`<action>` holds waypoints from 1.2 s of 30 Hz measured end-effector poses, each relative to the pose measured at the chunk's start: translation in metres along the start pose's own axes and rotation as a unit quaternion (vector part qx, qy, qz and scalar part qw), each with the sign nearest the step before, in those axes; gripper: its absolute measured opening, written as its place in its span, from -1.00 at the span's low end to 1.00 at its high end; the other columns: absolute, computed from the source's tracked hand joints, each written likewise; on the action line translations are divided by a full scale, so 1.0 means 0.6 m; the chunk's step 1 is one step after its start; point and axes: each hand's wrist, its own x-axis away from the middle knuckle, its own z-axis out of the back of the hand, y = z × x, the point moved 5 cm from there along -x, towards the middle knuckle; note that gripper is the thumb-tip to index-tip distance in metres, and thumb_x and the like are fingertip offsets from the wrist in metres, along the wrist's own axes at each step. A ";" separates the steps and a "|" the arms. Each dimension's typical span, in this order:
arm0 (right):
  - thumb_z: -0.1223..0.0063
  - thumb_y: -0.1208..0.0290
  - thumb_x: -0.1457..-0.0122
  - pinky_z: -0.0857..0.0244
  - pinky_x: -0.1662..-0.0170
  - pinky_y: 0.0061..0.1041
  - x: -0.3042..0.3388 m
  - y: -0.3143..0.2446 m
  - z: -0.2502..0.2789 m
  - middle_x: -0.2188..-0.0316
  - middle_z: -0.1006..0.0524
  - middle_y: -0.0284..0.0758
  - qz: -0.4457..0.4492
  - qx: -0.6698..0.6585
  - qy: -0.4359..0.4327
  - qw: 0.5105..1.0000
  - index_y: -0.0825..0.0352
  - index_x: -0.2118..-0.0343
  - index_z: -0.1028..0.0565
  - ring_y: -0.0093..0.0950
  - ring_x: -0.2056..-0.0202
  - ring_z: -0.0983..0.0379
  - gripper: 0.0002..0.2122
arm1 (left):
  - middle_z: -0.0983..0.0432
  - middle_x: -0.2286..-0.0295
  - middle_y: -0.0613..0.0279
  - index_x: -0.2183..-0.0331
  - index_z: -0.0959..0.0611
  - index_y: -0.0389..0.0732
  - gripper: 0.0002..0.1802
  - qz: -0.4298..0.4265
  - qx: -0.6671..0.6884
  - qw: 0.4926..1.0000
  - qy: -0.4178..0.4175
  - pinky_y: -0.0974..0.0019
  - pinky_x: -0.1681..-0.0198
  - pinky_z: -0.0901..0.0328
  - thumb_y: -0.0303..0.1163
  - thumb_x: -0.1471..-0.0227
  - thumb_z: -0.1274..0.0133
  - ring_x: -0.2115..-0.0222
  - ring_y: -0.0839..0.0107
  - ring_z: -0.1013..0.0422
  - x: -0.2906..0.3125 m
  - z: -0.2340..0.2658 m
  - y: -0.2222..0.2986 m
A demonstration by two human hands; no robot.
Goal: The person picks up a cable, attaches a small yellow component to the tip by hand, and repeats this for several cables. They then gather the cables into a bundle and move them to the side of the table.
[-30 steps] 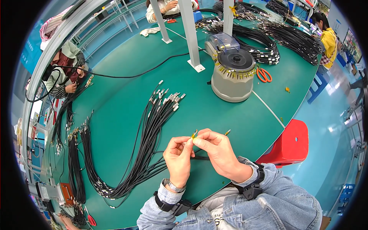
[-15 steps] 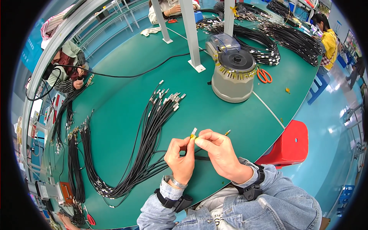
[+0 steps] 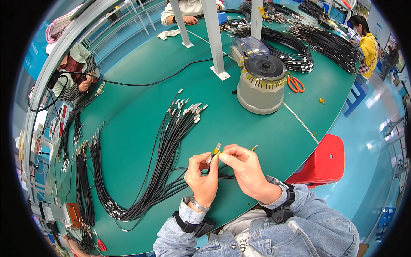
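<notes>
In a pinch between thumb and forefinger, my left hand (image 3: 201, 177) holds the end of a black cable. Its silver connector (image 3: 218, 146) points up and away, with yellow tape (image 3: 215, 151) wrapped just below it. My right hand (image 3: 245, 169) is closed at the same spot, fingertips pressed together against the tape. Whether a loose piece of tape sits inside those fingertips is too small to tell. Left of my hands lies a long bundle of black cables (image 3: 158, 175), its silver ends fanned out on the green table (image 3: 124, 162). Another cable tip (image 3: 255, 147) shows beyond my right hand.
Ahead stands a round tape dispenser (image 3: 261, 92) with yellow strips around its rim, orange-handled scissors (image 3: 296, 85) beside it. Metal posts (image 3: 218, 55) rise from the table. More cable coils (image 3: 295, 55) lie at the far right. A red stool (image 3: 327, 160) is at right; co-workers sit around.
The connector in my left hand has turned slightly, and more of the yellow tape and black cable shows. My right fingertips stay close to it. A co-worker's hands at the far side moved.
</notes>
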 end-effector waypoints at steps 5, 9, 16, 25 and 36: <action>-0.02 0.55 -0.08 -0.18 0.13 -0.58 -0.001 0.003 0.002 0.36 -0.41 -0.42 0.002 0.003 0.006 1.000 0.38 0.40 -0.47 -0.63 0.26 -0.30 -0.96 | -0.40 0.60 0.30 0.33 -0.48 -0.25 -0.69 0.002 0.009 1.000 0.004 0.52 0.59 -0.24 -0.62 0.20 -0.19 0.66 0.58 -0.32 0.002 0.001 0.001; -0.02 0.55 -0.09 -0.18 0.13 -0.58 0.000 0.002 0.002 0.36 -0.42 -0.41 0.006 0.003 0.002 1.000 0.38 0.40 -0.46 -0.63 0.26 -0.30 -0.96 | -0.40 0.57 0.30 0.29 -0.46 -0.24 -0.66 -0.026 -0.011 1.000 -0.011 0.54 0.58 -0.24 -0.63 0.18 -0.17 0.63 0.58 -0.33 0.004 0.002 0.002; -0.01 0.56 -0.09 -0.18 0.13 -0.58 0.001 0.000 0.002 0.36 -0.42 -0.41 0.004 0.002 0.003 1.000 0.38 0.41 -0.46 -0.62 0.26 -0.30 -0.97 | -0.42 0.55 0.27 0.25 -0.48 -0.21 -0.66 -0.109 -0.066 0.990 -0.057 0.56 0.57 -0.26 -0.66 0.15 -0.13 0.60 0.60 -0.35 -0.003 -0.002 0.019; -0.04 0.53 -0.07 -0.18 0.09 -0.57 0.004 -0.008 -0.001 0.32 -0.41 -0.38 -0.017 0.023 0.002 1.000 0.40 0.28 -0.41 -0.61 0.23 -0.29 -0.84 | -0.42 0.60 0.24 0.22 -0.50 -0.21 -0.60 -0.113 -0.073 0.990 -0.048 0.47 0.61 -0.25 -0.66 0.20 -0.15 0.65 0.50 -0.35 -0.002 -0.003 0.020; -0.10 0.48 -0.02 -0.19 0.09 -0.59 -0.011 -0.022 0.016 0.23 -0.35 -0.35 0.037 0.141 -0.004 0.989 0.38 0.21 -0.33 -0.59 0.19 -0.27 -0.72 | -0.42 0.55 0.33 0.23 -0.49 -0.29 -0.66 0.089 0.063 0.993 -0.050 0.59 0.59 -0.25 -0.59 0.14 -0.15 0.61 0.64 -0.34 -0.004 -0.003 -0.002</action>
